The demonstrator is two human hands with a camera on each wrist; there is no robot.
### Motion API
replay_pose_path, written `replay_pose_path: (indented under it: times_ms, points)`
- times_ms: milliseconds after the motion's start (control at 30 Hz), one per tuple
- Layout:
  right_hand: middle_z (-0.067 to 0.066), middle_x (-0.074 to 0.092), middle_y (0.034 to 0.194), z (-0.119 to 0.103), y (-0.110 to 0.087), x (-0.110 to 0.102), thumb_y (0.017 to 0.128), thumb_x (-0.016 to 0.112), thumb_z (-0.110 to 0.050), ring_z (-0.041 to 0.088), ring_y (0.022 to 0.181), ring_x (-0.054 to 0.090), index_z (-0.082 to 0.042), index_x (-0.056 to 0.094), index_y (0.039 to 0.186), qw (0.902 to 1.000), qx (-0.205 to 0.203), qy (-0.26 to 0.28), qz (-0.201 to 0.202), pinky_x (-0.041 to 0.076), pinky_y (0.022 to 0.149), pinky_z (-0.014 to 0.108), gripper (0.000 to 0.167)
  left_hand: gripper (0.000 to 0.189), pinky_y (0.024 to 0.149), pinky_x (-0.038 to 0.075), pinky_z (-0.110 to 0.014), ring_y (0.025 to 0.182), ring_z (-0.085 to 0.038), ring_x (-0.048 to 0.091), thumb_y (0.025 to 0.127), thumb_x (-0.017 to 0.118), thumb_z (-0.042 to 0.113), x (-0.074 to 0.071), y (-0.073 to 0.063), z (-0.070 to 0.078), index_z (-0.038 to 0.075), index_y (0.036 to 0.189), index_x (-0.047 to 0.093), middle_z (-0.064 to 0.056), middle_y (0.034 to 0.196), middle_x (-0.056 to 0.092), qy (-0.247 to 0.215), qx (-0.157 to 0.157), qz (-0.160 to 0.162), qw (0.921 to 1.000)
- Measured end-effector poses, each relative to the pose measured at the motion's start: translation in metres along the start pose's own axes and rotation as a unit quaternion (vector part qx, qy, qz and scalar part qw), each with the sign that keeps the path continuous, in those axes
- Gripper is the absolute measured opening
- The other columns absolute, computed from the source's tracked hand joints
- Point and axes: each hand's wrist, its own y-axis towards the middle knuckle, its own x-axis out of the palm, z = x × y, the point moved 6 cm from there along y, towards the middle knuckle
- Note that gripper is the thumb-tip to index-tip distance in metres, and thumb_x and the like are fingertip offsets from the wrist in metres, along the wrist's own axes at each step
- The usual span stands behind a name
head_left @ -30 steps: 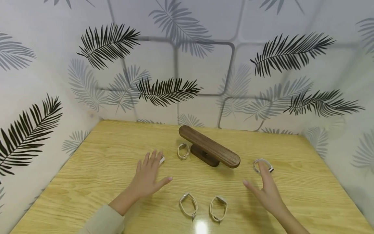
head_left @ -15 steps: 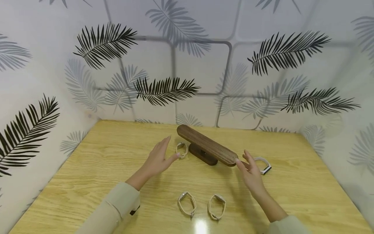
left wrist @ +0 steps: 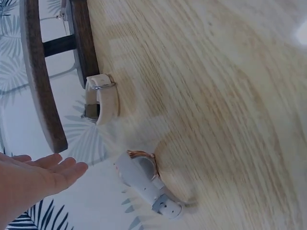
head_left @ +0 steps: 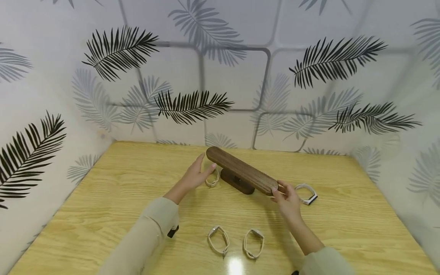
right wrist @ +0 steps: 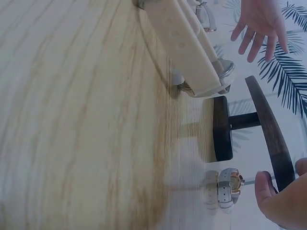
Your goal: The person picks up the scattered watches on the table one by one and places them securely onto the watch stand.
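Note:
A dark wooden watch stand (head_left: 242, 168), a long rounded bar on a short post and base, stands slanted across the table's middle. My right hand (head_left: 287, 200) pinches the bar's near right end; in the right wrist view the thumb lies against one face. At the far left end is my left hand (head_left: 196, 175), its fingers extended and thumb apart, fingertips right by the bar's tip. A light-strapped wristwatch (head_left: 213, 178) sits below that end, partly hidden by the left hand. Another white wristwatch (left wrist: 144, 182) shows in the left wrist view. To the right lies a white-strapped wristwatch (head_left: 306, 194).
Two beige-strapped wristwatches, the left one (head_left: 218, 241) and the right one (head_left: 253, 244), stand on edge near the front of the wooden table (head_left: 103, 214). A leaf-patterned wall (head_left: 237, 88) rises behind the table and along its sides.
Both hands have moved inward to the watch stand's bar. The right hand has left the right-hand wristwatch and taken hold of the bar's near end; the left hand has reached its far end.

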Motion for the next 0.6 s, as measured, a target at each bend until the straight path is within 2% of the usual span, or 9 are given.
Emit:
replay_pose_path:
  times_ms: [100, 267, 333, 467, 533, 600]
  points:
    - [0.024, 0.045, 0.129, -0.001, 0.001, 0.000, 0.096, 0.048, -0.008, -0.003, 0.083, 0.053, 0.004, 0.038, 0.134, 1.0000, 0.004, 0.002, 0.007, 0.051, 0.076, 0.015, 0.041, 0.076, 0.111, 0.021, -0.058, 0.139, -0.044, 0.017, 0.097, 0.039, 0.048, 0.002, 0.006, -0.006, 0.006, 0.150, 0.004, -0.023, 0.153, 0.013, -0.030, -0.026, 0.003, 0.9992]
    - [0.022, 0.050, 0.123, -0.002, 0.004, -0.001, 0.095, 0.051, -0.007, -0.005, 0.079, 0.053, 0.004, 0.042, 0.131, 0.9999, -0.006, -0.008, 0.004, 0.052, 0.074, 0.016, 0.038, 0.077, 0.109, 0.026, -0.058, 0.137, -0.045, 0.024, 0.096, 0.041, 0.048, 0.006, 0.018, -0.014, 0.009, 0.150, 0.002, -0.023, 0.152, 0.016, -0.097, -0.060, 0.026, 0.9931]
    - [0.022, 0.051, 0.121, -0.001, 0.005, -0.002, 0.094, 0.052, -0.007, -0.004, 0.078, 0.053, 0.005, 0.044, 0.130, 0.9999, -0.005, -0.010, 0.004, 0.053, 0.072, 0.017, 0.038, 0.076, 0.110, 0.028, -0.055, 0.136, -0.043, 0.025, 0.097, 0.043, 0.042, 0.009, 0.023, -0.015, 0.008, 0.150, 0.001, -0.024, 0.151, 0.016, -0.151, -0.068, 0.036, 0.9855]
    - [0.022, 0.052, 0.121, 0.001, 0.004, -0.003, 0.094, 0.052, -0.007, -0.004, 0.076, 0.054, 0.004, 0.045, 0.129, 0.9998, 0.003, -0.016, 0.008, 0.052, 0.069, 0.016, 0.037, 0.073, 0.110, 0.030, -0.049, 0.136, -0.039, 0.028, 0.098, 0.046, 0.032, 0.014, 0.030, -0.014, 0.005, 0.149, 0.002, -0.026, 0.150, 0.019, -0.248, -0.086, 0.055, 0.9634]
    - [0.023, 0.051, 0.122, 0.000, 0.004, -0.003, 0.094, 0.052, -0.006, -0.005, 0.075, 0.054, 0.004, 0.045, 0.129, 0.9998, 0.004, -0.015, 0.010, 0.052, 0.069, 0.015, 0.037, 0.071, 0.110, 0.032, -0.048, 0.135, -0.039, 0.030, 0.098, 0.046, 0.029, 0.015, 0.033, -0.015, 0.004, 0.149, 0.003, -0.026, 0.149, 0.022, -0.269, -0.093, 0.062, 0.9565]
    - [0.025, 0.051, 0.121, -0.001, 0.003, -0.004, 0.094, 0.052, -0.005, -0.005, 0.075, 0.054, 0.005, 0.045, 0.129, 0.9998, 0.001, -0.014, 0.015, 0.051, 0.068, 0.014, 0.037, 0.070, 0.108, 0.036, -0.045, 0.128, -0.035, 0.040, 0.098, 0.046, 0.028, 0.015, 0.035, -0.016, 0.003, 0.149, 0.005, -0.024, 0.146, 0.029, -0.277, -0.098, 0.074, 0.9529]
